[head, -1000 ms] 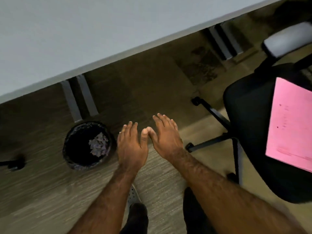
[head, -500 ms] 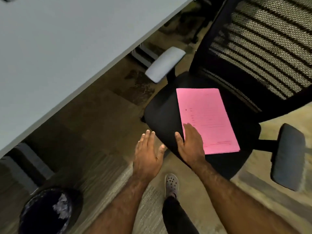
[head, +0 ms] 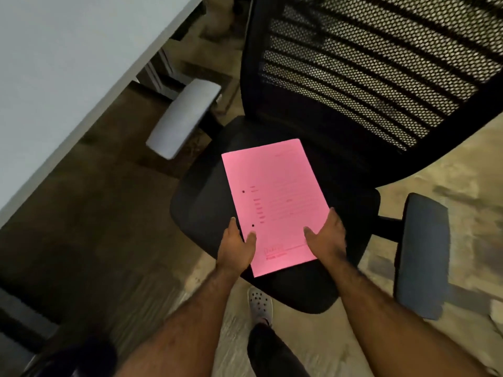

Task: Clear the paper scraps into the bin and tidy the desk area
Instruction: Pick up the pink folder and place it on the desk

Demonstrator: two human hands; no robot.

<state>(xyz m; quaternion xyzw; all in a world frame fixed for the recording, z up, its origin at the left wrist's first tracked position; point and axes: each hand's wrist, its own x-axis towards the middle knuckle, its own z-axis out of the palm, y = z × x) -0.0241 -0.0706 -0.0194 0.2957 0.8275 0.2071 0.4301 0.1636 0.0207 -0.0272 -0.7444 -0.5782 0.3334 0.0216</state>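
Note:
A pink printed paper stack (head: 275,197) lies on the black seat of an office chair (head: 206,202). My left hand (head: 236,247) grips the stack's near left edge, thumb on top. My right hand (head: 326,238) grips the near right edge, thumb on the paper too. The black bin (head: 79,355) shows only as a dark blurred rim at the bottom left corner; its contents are out of sight.
The grey desk top (head: 68,63) fills the upper left, with its metal legs underneath. The chair has a mesh back (head: 367,63) and two armrests (head: 182,121). My leg and perforated shoe (head: 260,303) stand on the carpet just before the seat.
My view swung from the bin to the chair. Both hands moved from above the floor onto the pink stack and closed on its near edges.

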